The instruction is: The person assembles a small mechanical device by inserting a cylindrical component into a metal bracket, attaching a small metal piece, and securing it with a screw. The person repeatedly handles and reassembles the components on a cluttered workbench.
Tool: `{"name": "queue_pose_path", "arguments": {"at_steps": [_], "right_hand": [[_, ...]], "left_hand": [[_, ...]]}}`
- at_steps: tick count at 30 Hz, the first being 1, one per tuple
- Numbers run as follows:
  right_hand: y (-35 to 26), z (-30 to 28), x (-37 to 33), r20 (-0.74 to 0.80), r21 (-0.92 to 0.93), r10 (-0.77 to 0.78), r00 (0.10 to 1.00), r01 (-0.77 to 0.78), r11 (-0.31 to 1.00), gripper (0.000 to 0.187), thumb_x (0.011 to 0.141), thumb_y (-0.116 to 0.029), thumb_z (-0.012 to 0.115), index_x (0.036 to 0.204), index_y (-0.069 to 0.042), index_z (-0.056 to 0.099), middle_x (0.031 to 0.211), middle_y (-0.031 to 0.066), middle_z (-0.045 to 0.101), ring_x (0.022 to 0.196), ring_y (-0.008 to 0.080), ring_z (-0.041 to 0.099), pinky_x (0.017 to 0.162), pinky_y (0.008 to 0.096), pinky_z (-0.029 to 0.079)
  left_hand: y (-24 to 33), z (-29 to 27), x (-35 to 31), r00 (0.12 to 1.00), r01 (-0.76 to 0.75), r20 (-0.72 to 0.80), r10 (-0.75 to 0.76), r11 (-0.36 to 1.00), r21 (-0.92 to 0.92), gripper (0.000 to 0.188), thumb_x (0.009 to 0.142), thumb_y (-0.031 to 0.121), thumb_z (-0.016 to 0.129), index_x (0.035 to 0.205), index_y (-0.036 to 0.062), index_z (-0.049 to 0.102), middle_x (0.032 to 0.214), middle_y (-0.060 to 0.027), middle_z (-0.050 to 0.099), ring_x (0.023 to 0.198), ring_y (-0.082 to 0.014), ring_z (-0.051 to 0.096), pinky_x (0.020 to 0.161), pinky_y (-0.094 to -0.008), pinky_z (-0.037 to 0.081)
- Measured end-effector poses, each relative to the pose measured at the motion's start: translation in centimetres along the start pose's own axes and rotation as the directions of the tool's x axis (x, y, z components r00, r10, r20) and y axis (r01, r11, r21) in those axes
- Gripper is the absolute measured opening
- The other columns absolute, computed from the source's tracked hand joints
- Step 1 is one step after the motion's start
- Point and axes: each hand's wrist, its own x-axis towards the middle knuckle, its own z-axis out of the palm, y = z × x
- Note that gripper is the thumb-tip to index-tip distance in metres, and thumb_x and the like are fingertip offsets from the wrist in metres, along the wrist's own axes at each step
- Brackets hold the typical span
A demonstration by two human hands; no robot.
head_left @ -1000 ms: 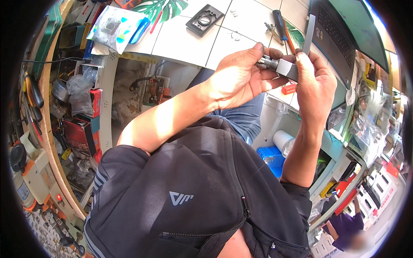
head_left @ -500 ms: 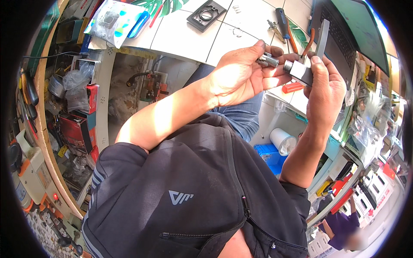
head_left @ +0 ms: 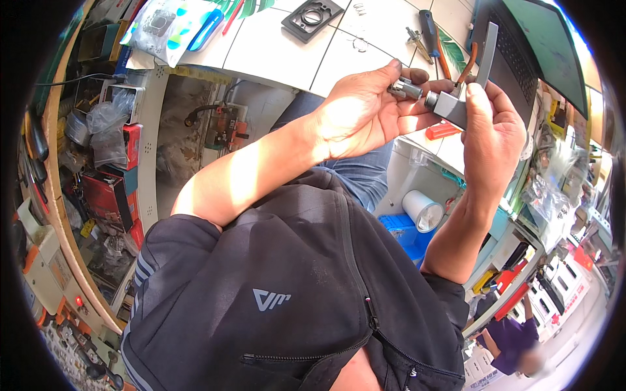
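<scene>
My left hand (head_left: 362, 111) is closed, with its thumb and fingers pinching a small slotted metal cylinder (head_left: 405, 90). In my right hand (head_left: 495, 133) is a grey lever handle (head_left: 450, 108); its long flat arm points up past my thumb. The handle's round neck faces the cylinder, a small gap apart, with my left fingers stretched just below. On the white-tiled table beyond lie a dark square plate with a round hole (head_left: 313, 19), a thin wire ring (head_left: 360, 44) and a small coil spring (head_left: 358, 9).
A dark-handled screwdriver (head_left: 428, 31), a slim metal part (head_left: 418, 43) and orange-handled pliers (head_left: 471, 62) lie beside an open laptop (head_left: 515, 58). A plastic bag (head_left: 160, 29) is at the table's left. Below stand a white bin (head_left: 422, 210) and blue crate (head_left: 404, 234). Another person (head_left: 514, 345) is lower right.
The whole view has shifted slightly, so the table and shelves sit a little further left. My hands keep nearly the same grips; the handle is turned a little, its arm more upright.
</scene>
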Motion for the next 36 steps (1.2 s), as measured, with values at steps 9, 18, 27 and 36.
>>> {"name": "queue_pose_path", "arguments": {"at_steps": [9,18,27,36], "right_hand": [[1.8,-1.0,1.0,0.127,0.246,0.131,0.983,-0.159,0.956,0.028,0.093,-0.019,0.051,0.104,0.003,0.063,0.067,0.0015,0.061,0.052,0.0043,0.053,0.046,0.0159,0.038],[5.6,-0.9,1.4,0.350,0.789,-0.125,0.928,-0.221,0.573,0.047,0.089,-0.033,0.048,0.112,0.008,0.049,0.088,0.0148,0.064,0.072,0.0196,0.066,0.063,0.0259,0.057],[6.9,-1.7,1.4,0.440,0.878,-0.199,0.876,-0.372,0.302,0.047,0.084,-0.033,0.055,0.112,0.002,0.042,0.097,0.0113,0.054,0.078,0.0190,0.060,0.068,0.0297,0.052],[4.3,-0.5,0.8,0.240,0.851,0.043,0.970,-0.232,0.472,0.048,0.088,-0.040,0.048,0.109,0.003,0.048,0.091,0.0058,0.053,0.066,0.0125,0.053,0.057,0.0227,0.045]], "left_hand": [[0.0,0.4,-0.6,0.993,-0.055,0.103,0.052,0.998,0.029,0.038,0.102,0.030,0.033,0.113,-0.0036,0.047,0.124,-0.0233,0.053,0.114,-0.0279,0.057,0.106,-0.0470,0.041],[-2.5,4.5,-2.6,0.985,-0.161,-0.032,0.167,0.975,0.155,0.039,0.102,0.032,0.036,0.111,-0.0036,0.049,0.123,-0.0242,0.054,0.127,-0.0313,0.046,0.107,-0.0429,0.040],[-3.3,5.7,-3.1,0.984,-0.154,-0.066,0.167,0.973,0.170,0.042,0.100,0.036,0.041,0.110,-0.0040,0.052,0.117,-0.0148,0.058,0.112,-0.0217,0.056,0.102,-0.0366,0.043],[-1.9,4.9,-2.9,0.995,-0.093,-0.036,0.092,0.996,-0.017,0.036,0.102,0.028,0.034,0.110,-0.0032,0.049,0.123,-0.0198,0.055,0.117,-0.0290,0.054,0.102,-0.0415,0.045]]}}
